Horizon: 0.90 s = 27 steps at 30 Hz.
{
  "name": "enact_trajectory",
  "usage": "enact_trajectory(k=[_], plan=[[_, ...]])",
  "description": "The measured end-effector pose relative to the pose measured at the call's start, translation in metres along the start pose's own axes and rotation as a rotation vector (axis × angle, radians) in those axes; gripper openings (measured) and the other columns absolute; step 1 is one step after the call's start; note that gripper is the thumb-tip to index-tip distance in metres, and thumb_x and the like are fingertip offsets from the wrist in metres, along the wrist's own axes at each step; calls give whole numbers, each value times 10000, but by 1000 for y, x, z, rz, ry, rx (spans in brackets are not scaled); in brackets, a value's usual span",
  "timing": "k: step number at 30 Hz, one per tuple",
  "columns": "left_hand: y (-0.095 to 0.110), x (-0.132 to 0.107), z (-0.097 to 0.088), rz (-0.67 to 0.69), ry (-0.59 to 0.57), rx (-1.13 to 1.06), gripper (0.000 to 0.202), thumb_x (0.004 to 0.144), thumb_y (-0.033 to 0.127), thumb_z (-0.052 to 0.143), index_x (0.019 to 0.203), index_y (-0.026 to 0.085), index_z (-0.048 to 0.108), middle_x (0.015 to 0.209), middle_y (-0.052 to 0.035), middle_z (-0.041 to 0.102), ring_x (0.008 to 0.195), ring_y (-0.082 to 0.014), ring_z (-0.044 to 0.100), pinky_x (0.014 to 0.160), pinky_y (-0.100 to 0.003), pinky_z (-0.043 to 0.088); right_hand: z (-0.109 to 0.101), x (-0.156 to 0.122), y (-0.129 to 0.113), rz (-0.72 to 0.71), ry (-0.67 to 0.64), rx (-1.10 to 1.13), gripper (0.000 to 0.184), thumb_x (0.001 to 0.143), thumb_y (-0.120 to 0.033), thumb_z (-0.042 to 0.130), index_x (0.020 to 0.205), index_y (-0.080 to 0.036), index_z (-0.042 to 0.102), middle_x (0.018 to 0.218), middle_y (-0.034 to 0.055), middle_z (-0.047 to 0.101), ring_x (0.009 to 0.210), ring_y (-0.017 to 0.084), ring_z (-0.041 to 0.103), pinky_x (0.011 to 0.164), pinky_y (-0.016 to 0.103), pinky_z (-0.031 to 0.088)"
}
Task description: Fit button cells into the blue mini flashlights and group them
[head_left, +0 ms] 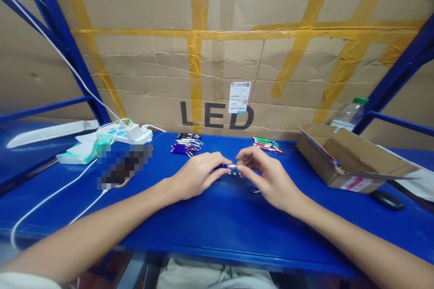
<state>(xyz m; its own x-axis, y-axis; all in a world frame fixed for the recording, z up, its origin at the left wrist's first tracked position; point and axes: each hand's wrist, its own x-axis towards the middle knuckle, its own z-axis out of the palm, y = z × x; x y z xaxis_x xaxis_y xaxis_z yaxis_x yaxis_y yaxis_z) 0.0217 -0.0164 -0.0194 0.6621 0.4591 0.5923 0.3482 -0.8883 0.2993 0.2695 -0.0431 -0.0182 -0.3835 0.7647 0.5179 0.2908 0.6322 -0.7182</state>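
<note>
Both my hands meet over the middle of the blue table (217, 221). My left hand (196, 174) pinches the blue body of a small keychain flashlight (226, 167). My right hand (262, 174) grips its silver head end with the fingertips. A blue carabiner clip (253, 189) lies on the table just under my right hand. Behind my hands lie two small groups of the same flashlights: purple, black and silver ones (186, 143) on the left, green and red ones (268, 144) on the right.
An open cardboard box (349, 160) stands at the right, a black mouse (386, 199) in front of it and a plastic bottle (351, 113) behind. A white power strip (124, 133) with cables and a tissue pack (76, 152) lie at the left. A taped cardboard wall (217, 54) closes the back.
</note>
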Motion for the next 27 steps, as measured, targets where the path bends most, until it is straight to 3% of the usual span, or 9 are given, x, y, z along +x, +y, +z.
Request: enact_trajectory(k=[2, 5, 8, 11, 14, 17, 19, 23, 27], plan=[[-2, -1, -3, 170, -1, 235, 320, 1165, 319, 427, 1207, 164, 704, 1069, -116, 791, 928, -201, 727, 835, -334, 534, 3, 3, -1, 275, -17, 324, 281, 953, -408, 797, 1043, -228, 601, 905, 22, 715, 759, 167, 703, 703, 311, 626], [-3, -2, -5, 308, 5, 446, 319, 1163, 217, 394, 1143, 167, 708, 1025, -100, 803, 841, -188, 708, 767, -334, 490, 3, 7, -2, 631, -86, 707, 414, 782, -347, 953, 972, -209, 613, 810, -12, 702, 693, 129, 696, 658, 248, 617], [-4, -3, -3, 285, 15, 411, 314, 1164, 235, 406, 1107, 165, 707, 993, -89, 802, 837, -185, 711, 753, -326, 480, 2, 9, -2, 737, -109, 865, 426, 731, -305, 995, 938, -195, 639, 821, -14, 712, 699, 97, 700, 695, 204, 614], [-4, -3, 1, 116, 18, 173, 285, 1151, 340, 486, 1118, 172, 714, 1022, -82, 802, 876, -185, 729, 795, -303, 516, 4, 8, -1, 610, -114, 754, 423, 789, -433, 958, 927, -194, 638, 827, -8, 718, 698, 104, 696, 692, 223, 600], [-1, -1, 4, -133, 6, -126, 232, 1098, 387, 606, 1133, 193, 729, 1022, -48, 810, 853, -171, 740, 769, -264, 532, 5, 5, 0, 356, -83, 435, 412, 916, -573, 811, 929, -206, 623, 801, -5, 698, 691, 141, 670, 658, 273, 564], [3, 2, 5, -331, -13, -294, 266, 1074, 426, 627, 1080, 184, 736, 750, 13, 733, 666, -141, 675, 683, -245, 504, -3, 4, 0, 127, 22, -15, 353, 1068, -533, 601, 909, -218, 619, 779, -9, 644, 700, 158, 601, 655, 285, 482], [2, 3, 5, -393, -30, -341, 310, 1068, 459, 615, 1068, 175, 740, 718, 21, 702, 644, -138, 650, 664, -246, 490, -14, 6, 1, 17, 80, -342, 307, 1107, -449, 528, 911, -225, 604, 771, -9, 622, 686, 163, 551, 673, 294, 421], [-2, 2, 4, -400, -46, -282, 316, 1058, 465, 613, 1079, 188, 763, 878, -3, 759, 731, -144, 646, 686, -254, 461, -37, 10, 4, -32, -139, -738, 334, 1115, -371, 481, 818, -228, 536, 704, 7, 599, 621, 176, 520, 630, 310, 308], [-4, 1, 2, -368, -63, -201, 295, 1060, 452, 617, 1098, 203, 771, 961, -7, 796, 799, -158, 677, 715, -260, 452, -44, 11, -3, -22, -435, -704, 254, 1103, -301, 510, 866, -226, 560, 729, 4, 672, 627, 166, 572, 630, 292, 309]])
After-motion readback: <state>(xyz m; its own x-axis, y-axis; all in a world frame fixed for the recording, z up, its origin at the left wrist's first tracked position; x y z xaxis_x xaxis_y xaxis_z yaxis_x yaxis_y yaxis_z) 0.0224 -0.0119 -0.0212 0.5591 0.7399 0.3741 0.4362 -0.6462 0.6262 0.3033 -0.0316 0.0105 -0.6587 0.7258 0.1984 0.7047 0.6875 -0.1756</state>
